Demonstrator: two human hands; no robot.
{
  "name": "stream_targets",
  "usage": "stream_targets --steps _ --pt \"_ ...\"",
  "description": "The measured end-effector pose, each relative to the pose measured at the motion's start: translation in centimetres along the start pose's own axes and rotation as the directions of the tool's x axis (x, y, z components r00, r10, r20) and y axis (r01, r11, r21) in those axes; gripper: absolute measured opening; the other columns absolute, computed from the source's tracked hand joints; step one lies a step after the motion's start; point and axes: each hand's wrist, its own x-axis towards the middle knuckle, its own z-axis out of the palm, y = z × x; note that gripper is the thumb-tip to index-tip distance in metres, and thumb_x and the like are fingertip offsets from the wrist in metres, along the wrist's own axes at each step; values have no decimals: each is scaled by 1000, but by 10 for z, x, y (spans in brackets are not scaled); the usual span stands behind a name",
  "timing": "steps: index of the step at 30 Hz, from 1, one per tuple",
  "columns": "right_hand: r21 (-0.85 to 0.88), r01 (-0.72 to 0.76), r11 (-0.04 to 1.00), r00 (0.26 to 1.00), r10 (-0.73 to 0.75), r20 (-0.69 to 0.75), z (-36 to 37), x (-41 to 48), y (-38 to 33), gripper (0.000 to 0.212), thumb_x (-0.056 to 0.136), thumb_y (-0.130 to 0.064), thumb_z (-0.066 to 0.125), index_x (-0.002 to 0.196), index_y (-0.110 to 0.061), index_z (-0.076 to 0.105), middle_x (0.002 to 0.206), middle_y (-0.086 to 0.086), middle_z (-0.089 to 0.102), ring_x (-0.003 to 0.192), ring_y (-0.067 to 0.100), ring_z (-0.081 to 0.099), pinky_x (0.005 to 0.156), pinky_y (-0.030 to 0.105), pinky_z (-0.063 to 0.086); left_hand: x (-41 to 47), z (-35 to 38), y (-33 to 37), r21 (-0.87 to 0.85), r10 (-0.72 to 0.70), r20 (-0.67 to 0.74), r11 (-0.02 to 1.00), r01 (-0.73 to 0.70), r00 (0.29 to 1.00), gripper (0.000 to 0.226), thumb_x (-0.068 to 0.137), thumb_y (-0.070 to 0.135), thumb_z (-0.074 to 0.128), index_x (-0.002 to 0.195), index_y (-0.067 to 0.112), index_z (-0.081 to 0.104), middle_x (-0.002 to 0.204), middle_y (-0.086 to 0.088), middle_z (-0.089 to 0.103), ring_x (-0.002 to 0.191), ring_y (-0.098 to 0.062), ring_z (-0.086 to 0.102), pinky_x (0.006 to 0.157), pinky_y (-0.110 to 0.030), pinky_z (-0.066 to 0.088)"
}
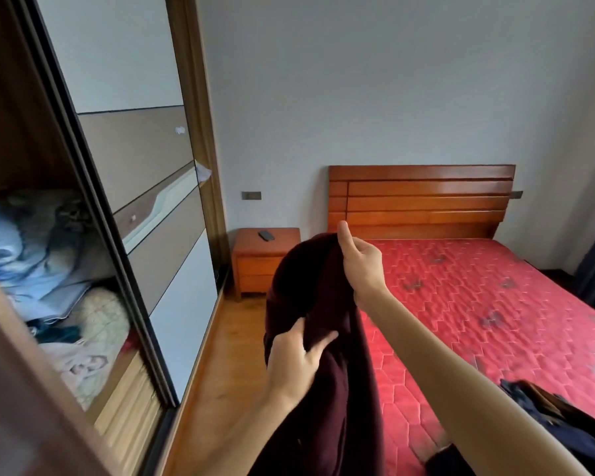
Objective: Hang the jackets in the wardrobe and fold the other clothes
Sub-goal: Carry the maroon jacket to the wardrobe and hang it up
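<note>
We hold the maroon garment (323,389) in the air, between the wardrobe (145,149) on our left and the bed (495,304) on our right. Our right hand (359,261) grips the garment's upper edge, fingers curled into the fabric and thumb raised. Our left hand (294,359) pinches a fold lower down between thumb and fingers. A pile of dark clothes (564,420) lies on the bed's near corner. A small dark object (266,236) rests on the nightstand (265,262).
</note>
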Motion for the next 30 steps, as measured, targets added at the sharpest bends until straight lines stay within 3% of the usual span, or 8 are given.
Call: stream_targets --steps 4,7,9,11,15,19,24,30 --pt "-316 84 945 996 -70 58 -31 -7 11 54 92 -59 56 65 -12 50 54 -5 45 51 13 44 52 27 38 24 -9 29 -104 18 -79 994 -26 997 25 88 38 73 106 20 71 90 16 72 84 11 65 79 -7 49" --pt "-343 85 935 982 -21 186 -57 -30 25 42 96 -55 52 92 -16 68 59 -9 58 55 9 54 58 34 47 49 -9 47 -134 -62 -156 990 41 986 23 88 42 70 89 19 70 82 11 70 75 2 65 75 -14 47" --pt "-269 56 961 947 34 319 -75 -56 35 50 93 -64 48 108 -21 67 76 -5 68 71 9 64 72 36 54 60 -7 51 -215 -200 -207 964 155 958 26 91 42 66 81 19 65 81 7 67 76 -4 62 83 -25 49" --pt "-226 7 974 884 100 457 -92 -87 44 52 89 -68 47 118 -28 64 101 -7 72 94 3 67 82 21 53 68 -8 48 -308 -353 -236 911 275 905 30 94 44 62 82 16 62 82 3 64 83 -14 63 90 -35 51" --pt "-520 165 838 846 150 512 -102 -118 81 83 69 -64 75 139 -32 44 128 -16 53 117 -3 52 91 12 42 69 -6 53 -408 -474 -217 838 362 853 36 95 48 58 88 12 57 87 -1 60 82 -16 59 91 -36 49" --pt "-502 140 854 965 -3 263 -94 -99 121 15 92 -27 68 96 -14 62 85 -6 68 80 10 63 70 25 49 63 -9 67 -340 -453 -178 862 377 874 45 97 53 51 85 10 57 81 -4 57 76 -16 55 77 -33 43" --pt "-407 119 906 992 -95 80 -99 -62 82 27 98 -5 52 86 -23 67 78 -13 68 70 -7 61 63 9 44 63 -54 45 -227 -485 -103 862 454 869 59 97 60 44 95 3 59 93 -12 60 87 -24 59 79 -36 47" --pt "-257 225 940 958 -166 232 -54 -35 8 20 90 -32 70 76 -21 77 67 -6 73 62 3 64 57 25 52 45 -111 31 314 -335 -242 861 400 911 77 100 63 16 69 2 52 78 -11 60 79 -26 59 74 -37 41"
